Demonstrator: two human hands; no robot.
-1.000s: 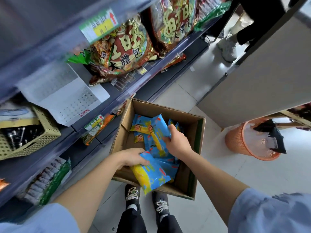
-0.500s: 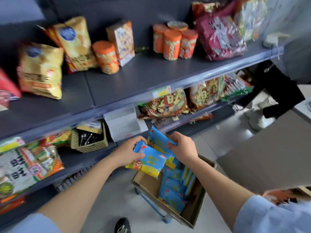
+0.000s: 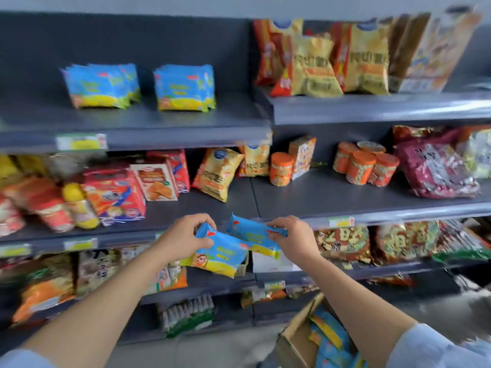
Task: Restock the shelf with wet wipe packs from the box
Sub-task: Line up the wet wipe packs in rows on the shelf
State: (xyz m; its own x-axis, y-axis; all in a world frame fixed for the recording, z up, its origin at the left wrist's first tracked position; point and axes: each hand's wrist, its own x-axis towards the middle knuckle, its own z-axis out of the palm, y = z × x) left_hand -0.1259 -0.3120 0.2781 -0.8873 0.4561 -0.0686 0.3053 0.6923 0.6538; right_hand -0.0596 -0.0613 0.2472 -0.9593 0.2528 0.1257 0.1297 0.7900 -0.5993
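The left hand (image 3: 183, 237) fingers (image 3: 198, 220) pinch one wet wipe pack (image 3: 220, 254) at its top corner; it hangs below them. The right hand (image 3: 295, 240) fingers (image 3: 279, 224) pinch a second pack (image 3: 255, 233) by its end.

Handling, judged: light, soft, slick film. Grip at the sealed seams.

Matching stacks (image 3: 186, 87) stand on the shelf (image 3: 239, 115) well above the fingers. The box (image 3: 295, 338) lies below.

Print is blurred and unreadable.
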